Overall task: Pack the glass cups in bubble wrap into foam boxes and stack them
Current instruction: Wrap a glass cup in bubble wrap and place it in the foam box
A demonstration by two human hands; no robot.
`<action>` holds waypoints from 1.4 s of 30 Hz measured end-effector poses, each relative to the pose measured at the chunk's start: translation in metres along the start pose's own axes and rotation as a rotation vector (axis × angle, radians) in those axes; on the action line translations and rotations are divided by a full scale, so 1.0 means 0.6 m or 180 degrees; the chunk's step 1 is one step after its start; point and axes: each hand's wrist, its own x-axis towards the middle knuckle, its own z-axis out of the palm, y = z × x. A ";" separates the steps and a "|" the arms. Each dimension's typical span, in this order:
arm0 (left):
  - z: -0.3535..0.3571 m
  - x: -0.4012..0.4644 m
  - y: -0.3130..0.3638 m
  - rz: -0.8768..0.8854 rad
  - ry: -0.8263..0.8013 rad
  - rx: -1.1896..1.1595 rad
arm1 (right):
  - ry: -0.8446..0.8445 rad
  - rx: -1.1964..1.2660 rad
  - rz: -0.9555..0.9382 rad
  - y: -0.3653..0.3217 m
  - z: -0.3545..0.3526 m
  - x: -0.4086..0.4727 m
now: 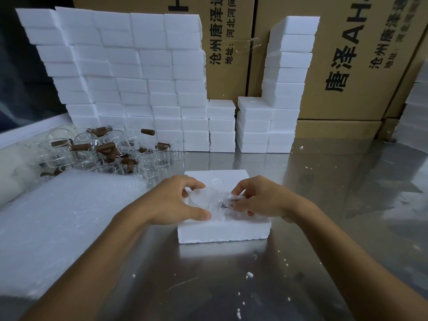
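Observation:
An open white foam box [222, 231] lies on the steel table in front of me. A glass cup wrapped in bubble wrap [205, 199] lies in its recess. My left hand [178, 200] grips the wrapped cup's left end with curled fingers and thumb. My right hand [261, 200] pinches the right end, where the brown handle shows through the wrap. A round empty recess [217, 183] shows in the foam behind the cup.
Loose glass cups with brown handles [104, 150] are piled at the back left. A bubble wrap stack [58, 228] lies at the left. Stacked foam boxes [129, 77] form a wall behind, with shorter stacks [268, 126] to the right. Cardboard cartons [347, 66] stand behind.

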 end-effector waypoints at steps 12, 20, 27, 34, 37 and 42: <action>0.028 0.022 -0.021 -0.0731 0.0519 -0.1282 | 0.1157 0.1350 0.0585 0.034 -0.017 0.021; 0.034 0.018 0.008 -0.0336 0.1182 -0.2262 | 0.1314 0.2121 0.0456 0.026 -0.005 0.025; -0.015 0.005 0.046 -0.0191 0.2053 -0.2611 | 0.1852 0.2246 0.0145 -0.009 -0.039 0.006; -0.005 0.005 0.022 -0.0236 0.1183 -0.2089 | 0.1411 0.1950 0.0389 0.017 -0.036 0.010; -0.001 0.007 0.014 -0.0359 0.1175 -0.1865 | 0.1182 0.1644 0.0436 0.027 -0.026 0.015; 0.018 0.014 -0.007 -0.0375 0.1007 -0.1625 | 0.1030 0.1484 0.0487 0.040 -0.013 0.020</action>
